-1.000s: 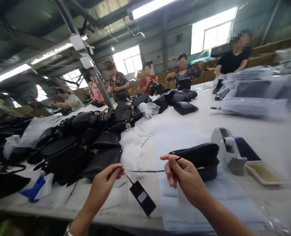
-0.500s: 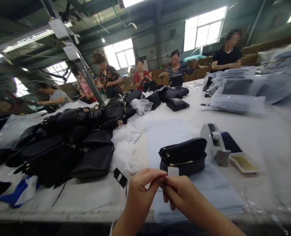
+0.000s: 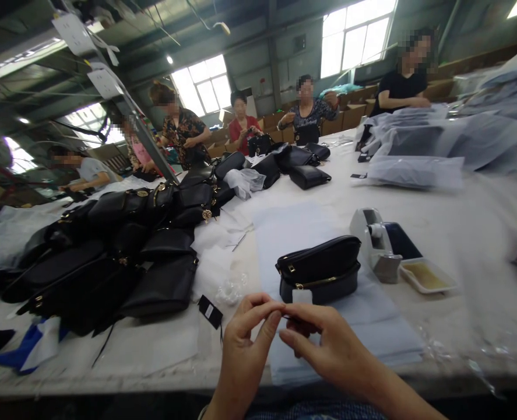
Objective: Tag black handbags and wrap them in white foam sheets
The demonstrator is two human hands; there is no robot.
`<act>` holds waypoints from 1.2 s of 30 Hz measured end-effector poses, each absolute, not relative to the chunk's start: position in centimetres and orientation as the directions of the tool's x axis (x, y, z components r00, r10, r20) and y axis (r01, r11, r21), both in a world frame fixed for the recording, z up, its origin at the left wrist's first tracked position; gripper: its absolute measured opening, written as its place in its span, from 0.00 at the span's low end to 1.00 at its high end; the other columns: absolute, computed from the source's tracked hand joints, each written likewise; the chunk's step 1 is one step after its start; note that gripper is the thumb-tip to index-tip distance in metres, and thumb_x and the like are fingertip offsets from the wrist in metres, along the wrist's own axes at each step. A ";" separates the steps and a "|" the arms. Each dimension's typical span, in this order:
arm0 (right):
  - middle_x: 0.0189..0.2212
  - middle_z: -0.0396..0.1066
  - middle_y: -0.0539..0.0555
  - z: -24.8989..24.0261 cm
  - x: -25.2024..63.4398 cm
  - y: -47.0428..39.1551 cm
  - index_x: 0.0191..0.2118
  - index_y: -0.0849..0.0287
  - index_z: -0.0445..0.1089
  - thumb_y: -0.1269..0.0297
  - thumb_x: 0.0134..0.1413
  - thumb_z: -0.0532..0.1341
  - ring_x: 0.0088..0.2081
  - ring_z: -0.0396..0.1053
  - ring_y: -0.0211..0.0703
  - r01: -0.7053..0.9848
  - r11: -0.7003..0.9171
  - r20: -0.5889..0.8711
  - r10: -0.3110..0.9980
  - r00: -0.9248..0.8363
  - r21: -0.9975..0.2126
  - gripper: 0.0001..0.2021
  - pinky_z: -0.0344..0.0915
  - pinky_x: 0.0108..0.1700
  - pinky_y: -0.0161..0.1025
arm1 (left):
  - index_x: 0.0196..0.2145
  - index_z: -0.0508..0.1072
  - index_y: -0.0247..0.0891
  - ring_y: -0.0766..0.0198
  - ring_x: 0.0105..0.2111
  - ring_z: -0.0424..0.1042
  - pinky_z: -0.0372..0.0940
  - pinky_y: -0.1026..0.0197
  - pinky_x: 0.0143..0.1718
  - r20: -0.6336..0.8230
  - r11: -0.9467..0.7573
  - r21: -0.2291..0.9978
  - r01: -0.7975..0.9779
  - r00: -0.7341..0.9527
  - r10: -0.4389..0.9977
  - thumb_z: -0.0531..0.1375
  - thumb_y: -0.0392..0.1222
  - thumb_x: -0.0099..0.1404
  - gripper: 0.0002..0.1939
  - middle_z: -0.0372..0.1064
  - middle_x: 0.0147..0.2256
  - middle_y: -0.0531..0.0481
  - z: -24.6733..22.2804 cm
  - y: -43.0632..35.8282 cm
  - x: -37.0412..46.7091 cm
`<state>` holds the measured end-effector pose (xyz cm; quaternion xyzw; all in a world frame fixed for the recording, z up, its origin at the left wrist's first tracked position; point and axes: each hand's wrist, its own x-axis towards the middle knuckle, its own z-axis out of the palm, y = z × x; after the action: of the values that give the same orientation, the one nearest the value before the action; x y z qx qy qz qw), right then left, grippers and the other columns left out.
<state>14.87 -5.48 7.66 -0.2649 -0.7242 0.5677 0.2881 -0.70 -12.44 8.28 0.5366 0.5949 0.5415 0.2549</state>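
My left hand [image 3: 250, 335] is closed in a pinch, its fingertips meeting those of my right hand [image 3: 323, 335]. A thin black cord [image 3: 287, 317] shows between the fingertips; most of it is hidden. The right thumb is held a little apart below its curled fingers. Beside my left wrist hangs a black tag [image 3: 210, 311] with a white label, its string running down behind the hand. Just beyond my hands a small black bag [image 3: 319, 268] with gold zips stands on pale sheets [image 3: 380, 338]. A white tag [image 3: 302, 296] lies against its front.
Black bags [image 3: 162, 280] with gold charms are heaped at the left. A tape dispenser [image 3: 378, 245] and a white dish [image 3: 428, 275] with a yellowish pad stand at the right. Bagged goods [image 3: 415, 151] lie farther back. Several people work along the far side.
The right thumb has opened away from its fingers, and the right hand has turned slightly. Both hands stay together at the fingertips. The whole view has shifted a little; the bag stays put.
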 end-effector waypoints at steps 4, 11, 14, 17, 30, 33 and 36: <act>0.18 0.60 0.45 6.9 14.8 -4.9 0.41 0.60 0.76 0.49 0.53 0.65 0.19 0.54 0.32 -0.040 -0.030 0.000 0.802 -0.597 -0.999 0.18 0.52 0.21 0.32 | 0.38 0.81 0.43 0.59 0.45 0.70 0.68 0.62 0.45 0.126 -0.097 0.990 0.106 -0.306 0.944 0.62 0.44 0.65 0.08 0.70 0.42 0.47 8.0 -11.9 -0.2; 0.24 0.71 0.51 6.2 15.5 -3.4 0.35 0.59 0.79 0.49 0.49 0.67 0.24 0.63 0.39 0.027 0.025 0.010 0.885 -0.465 -0.999 0.17 0.60 0.25 0.35 | 0.40 0.79 0.40 0.64 0.32 0.73 0.70 0.60 0.38 0.070 -0.089 0.995 -0.043 -0.327 0.942 0.61 0.48 0.66 0.12 0.73 0.35 0.48 6.3 -9.9 0.0; 0.26 0.73 0.52 6.6 15.7 -2.5 0.35 0.59 0.78 0.49 0.51 0.65 0.27 0.66 0.40 0.099 0.135 0.093 0.934 -0.346 -0.986 0.16 0.62 0.26 0.35 | 0.46 0.76 0.40 0.60 0.39 0.75 0.70 0.58 0.45 0.115 -0.108 0.993 0.042 -0.470 0.875 0.62 0.48 0.65 0.14 0.75 0.40 0.46 5.0 -7.7 -0.5; 0.25 0.73 0.51 7.3 15.5 -0.9 0.37 0.59 0.78 0.49 0.52 0.65 0.26 0.65 0.40 0.147 0.240 0.204 0.953 -0.223 -0.960 0.17 0.62 0.26 0.35 | 0.45 0.74 0.38 0.58 0.45 0.74 0.70 0.57 0.47 0.195 -0.158 0.981 0.115 -0.492 0.849 0.66 0.43 0.60 0.16 0.74 0.45 0.43 3.6 -5.2 -0.8; 0.17 0.60 0.45 5.7 13.8 5.4 0.36 0.61 0.77 0.49 0.51 0.66 0.19 0.56 0.33 0.133 0.308 0.290 0.947 -0.136 -0.942 0.18 0.56 0.22 0.33 | 0.44 0.77 0.39 0.58 0.42 0.77 0.71 0.57 0.47 0.242 -0.190 0.968 0.162 -0.426 0.872 0.64 0.45 0.63 0.13 0.78 0.42 0.46 1.7 -4.4 0.0; 0.15 0.58 0.44 5.3 14.3 6.4 0.37 0.62 0.76 0.49 0.50 0.66 0.18 0.55 0.33 0.068 0.305 0.291 0.943 -0.164 -0.950 0.19 0.54 0.21 0.32 | 0.44 0.76 0.37 0.57 0.44 0.76 0.71 0.57 0.48 0.155 -0.186 0.982 -0.036 -0.406 0.900 0.64 0.46 0.63 0.14 0.78 0.43 0.45 1.3 -4.1 0.7; 0.15 0.59 0.44 5.1 15.3 5.6 0.36 0.61 0.76 0.50 0.51 0.66 0.17 0.55 0.33 0.050 0.318 0.302 0.931 -0.204 -0.947 0.17 0.53 0.19 0.32 | 0.47 0.71 0.38 0.58 0.42 0.77 0.70 0.57 0.46 0.088 -0.190 0.955 -0.227 -0.395 0.914 0.65 0.45 0.62 0.17 0.78 0.42 0.46 1.0 -4.0 1.0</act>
<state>15.33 5.62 5.13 -0.3839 -0.6388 0.4402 0.5008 0.98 -4.01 0.99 0.3578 0.4806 0.6832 0.4175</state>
